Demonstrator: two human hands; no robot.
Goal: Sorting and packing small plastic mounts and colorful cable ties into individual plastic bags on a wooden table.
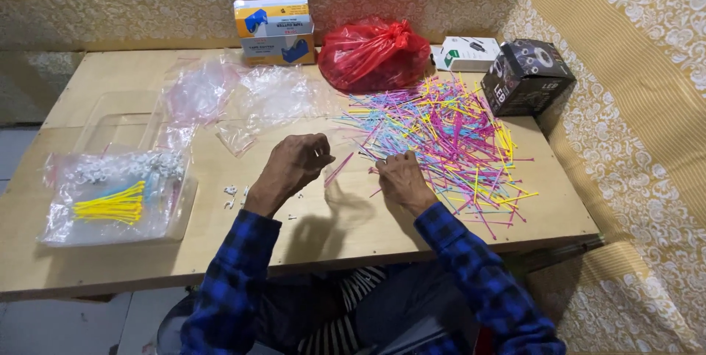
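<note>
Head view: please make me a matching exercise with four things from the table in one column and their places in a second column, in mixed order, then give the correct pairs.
Things:
1. red plastic bag
2. black box
3. yellow bundle of ties
4. right hand

Places:
A. inside the clear bag at the table's left side
B. at the back, beside the yellow-and-blue box
C. at the near edge of the colourful loose pile
D. at the far right corner

Pairs: 1-B, 2-D, 3-A, 4-C
</note>
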